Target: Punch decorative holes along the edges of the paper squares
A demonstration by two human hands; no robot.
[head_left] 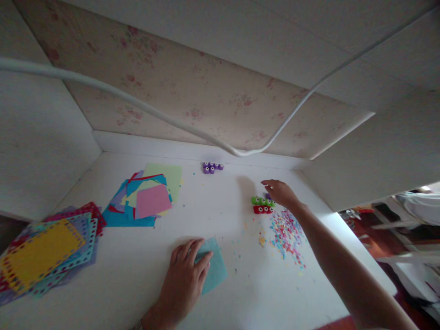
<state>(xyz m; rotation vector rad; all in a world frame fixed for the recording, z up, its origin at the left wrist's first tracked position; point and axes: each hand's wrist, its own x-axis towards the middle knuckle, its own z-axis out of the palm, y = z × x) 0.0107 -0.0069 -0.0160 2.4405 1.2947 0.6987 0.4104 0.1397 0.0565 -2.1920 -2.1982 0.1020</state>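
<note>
My left hand (187, 270) lies open with its fingers on a sheet of teal paper (216, 272), pressing it against the white table. My right hand (280, 190) is stretched out over the right side, fingers slightly apart, and nothing shows between them. Just below it stand a row of green paper punches (257, 200) and a row of red paper punches (263, 210), each with a round white and dark top. A purple punch (268, 196) is partly hidden by the right hand. More purple punches (211, 167) sit in a cluster near the back edge.
Multicoloured confetti (287, 233) is scattered on the right. Coloured paper sheets (153, 201) are piled at left, and edge-punched sheets (44, 252) overlap at the far left. A white cable (154, 110) hangs across the front. Panels (371, 156) enclose the sides.
</note>
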